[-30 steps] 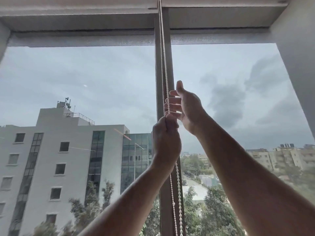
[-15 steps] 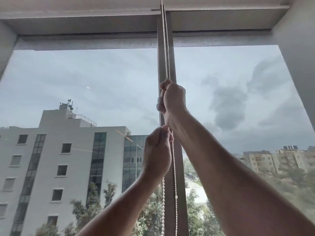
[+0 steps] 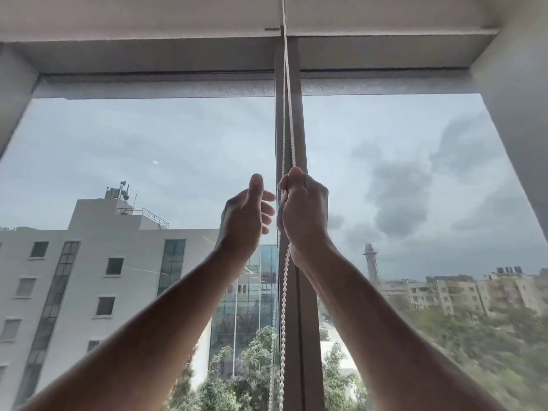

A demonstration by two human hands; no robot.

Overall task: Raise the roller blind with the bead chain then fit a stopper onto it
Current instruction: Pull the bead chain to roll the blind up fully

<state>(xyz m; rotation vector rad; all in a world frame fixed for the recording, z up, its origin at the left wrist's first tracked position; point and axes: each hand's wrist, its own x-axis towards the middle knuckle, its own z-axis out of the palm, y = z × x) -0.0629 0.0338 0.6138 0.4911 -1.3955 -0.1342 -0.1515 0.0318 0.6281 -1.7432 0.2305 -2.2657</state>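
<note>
A white bead chain (image 3: 284, 295) hangs in two strands down the grey centre mullion (image 3: 308, 321) of the window, running up past the top of the frame. My right hand (image 3: 304, 215) is closed in a fist around the chain at mid height. My left hand (image 3: 247, 216) is just left of it, fingers spread and thumb up, not touching the chain. The roller blind (image 3: 148, 13) shows only as a pale band along the top edge. No stopper is in view.
The window recess has white side walls, the right one (image 3: 516, 114) close to my right arm. Glass panes (image 3: 148, 143) fill both sides of the mullion, with buildings and trees outside.
My left hand has let go of the chain, opened and risen beside my right hand. My right fist has come down with the chain. The view has tilted upward.
</note>
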